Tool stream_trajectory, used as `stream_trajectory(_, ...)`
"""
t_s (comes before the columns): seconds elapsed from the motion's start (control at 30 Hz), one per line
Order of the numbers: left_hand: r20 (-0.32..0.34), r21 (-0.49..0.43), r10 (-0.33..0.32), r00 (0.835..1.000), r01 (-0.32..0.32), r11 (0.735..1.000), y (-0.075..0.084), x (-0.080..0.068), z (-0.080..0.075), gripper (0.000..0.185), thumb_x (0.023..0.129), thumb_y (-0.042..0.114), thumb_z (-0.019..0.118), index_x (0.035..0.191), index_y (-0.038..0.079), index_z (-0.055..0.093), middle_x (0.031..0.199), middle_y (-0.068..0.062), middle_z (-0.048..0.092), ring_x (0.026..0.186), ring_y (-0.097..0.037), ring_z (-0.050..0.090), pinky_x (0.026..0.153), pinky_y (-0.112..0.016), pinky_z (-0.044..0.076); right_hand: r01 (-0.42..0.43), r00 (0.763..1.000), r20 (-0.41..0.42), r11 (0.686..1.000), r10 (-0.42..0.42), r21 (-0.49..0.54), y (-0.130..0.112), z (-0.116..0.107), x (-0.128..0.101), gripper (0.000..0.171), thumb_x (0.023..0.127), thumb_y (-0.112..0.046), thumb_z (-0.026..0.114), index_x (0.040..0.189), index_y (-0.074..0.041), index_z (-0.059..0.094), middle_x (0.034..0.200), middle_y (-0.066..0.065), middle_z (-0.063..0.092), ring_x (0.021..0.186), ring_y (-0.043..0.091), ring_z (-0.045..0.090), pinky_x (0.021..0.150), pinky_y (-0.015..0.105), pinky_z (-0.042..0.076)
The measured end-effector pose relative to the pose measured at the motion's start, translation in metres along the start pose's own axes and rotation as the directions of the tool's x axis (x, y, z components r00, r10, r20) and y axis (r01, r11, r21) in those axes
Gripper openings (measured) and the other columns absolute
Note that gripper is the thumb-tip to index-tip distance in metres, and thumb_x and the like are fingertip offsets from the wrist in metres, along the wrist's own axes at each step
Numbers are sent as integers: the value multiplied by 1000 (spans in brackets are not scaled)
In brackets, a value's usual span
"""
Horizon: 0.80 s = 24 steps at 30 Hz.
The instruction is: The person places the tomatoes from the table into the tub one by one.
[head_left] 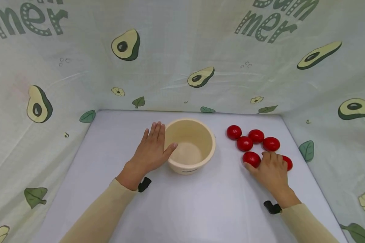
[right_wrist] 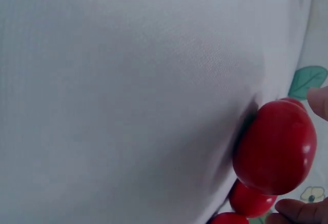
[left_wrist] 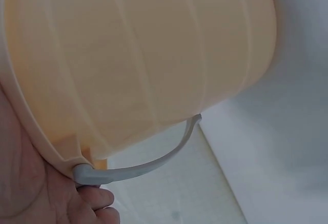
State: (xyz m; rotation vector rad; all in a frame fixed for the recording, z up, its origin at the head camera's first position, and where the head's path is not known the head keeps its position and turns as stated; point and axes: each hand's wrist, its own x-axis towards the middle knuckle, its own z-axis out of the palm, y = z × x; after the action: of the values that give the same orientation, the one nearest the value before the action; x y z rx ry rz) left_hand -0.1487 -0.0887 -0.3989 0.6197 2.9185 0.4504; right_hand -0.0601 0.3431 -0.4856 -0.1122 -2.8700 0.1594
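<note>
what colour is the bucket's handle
Pale grey, on the cream bucket; the handle shows best in the left wrist view.

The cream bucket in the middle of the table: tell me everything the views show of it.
The cream bucket is round, smooth and looks like plastic, with a thick rim and faint vertical ribs on its wall. It stands upright and empty on the white table, left of the red tomatoes. A thin grey handle hangs down against its side from a lug under the rim. The left hand rests against its left wall, thumb over the rim.
</note>
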Motion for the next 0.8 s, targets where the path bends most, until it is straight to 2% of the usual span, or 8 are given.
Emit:
stream_trajectory(0.13,2,-14,-6,1000,6,1000,0,0,-1,92,109,62,34,167,-4,6,177,-22,3,165,-35,-3,133,-55,4,-26,999,46,1000,26,-7,0,6,3,84,77,-47,90,118,15,52,107,34,53,99,51,49,76,65,44)
stream_trajectory(0.37,-3,6,-1,1000,1,1000,2,1,-4,90,110,62,32,167,-2,5,177,-21,1,165,-34,-5,133,-55,2,-5,999,54,999,7,-41,-2,10,10,72,78,-42,88,104,14,52,99,34,52,98,50,49,75,64,44)
stream_trajectory(0.47,-3,12,-3,1000,3,1000,3,2,-5,89,110,61,30,167,-2,5,177,-21,1,165,-34,-5,133,-54,2,-1,999,46,999,3,-45,-4,8,13,70,78,-41,88,104,14,51,98,33,51,98,49,48,74,63,43)
stream_trajectory(0.63,5,13,-7,1000,7,1000,4,0,-5,89,110,62,30,167,-2,5,177,-20,1,165,-34,-5,133,-55,2,84,992,-93,996,-88,-40,-21,-11,24,71,73,-40,90,104,13,54,96,32,56,93,48,53,71,62,48)
stream_trajectory(0.7,6,16,-10,1000,10,1000,4,-2,-6,89,110,62,30,167,-2,5,177,-20,1,165,-34,-5,133,-55,2,135,976,-167,990,-138,-30,-37,-28,37,69,73,-40,88,104,13,56,94,32,58,90,48,55,70,62,49)
stream_trajectory(0.8,1,13,-15,1000,15,1000,4,-5,-7,90,110,60,33,167,-4,7,176,-22,2,165,-36,-5,133,-57,2,209,958,-207,978,-199,24,-73,-57,62,67,77,-41,84,106,13,56,97,31,59,92,46,54,73,62,49)
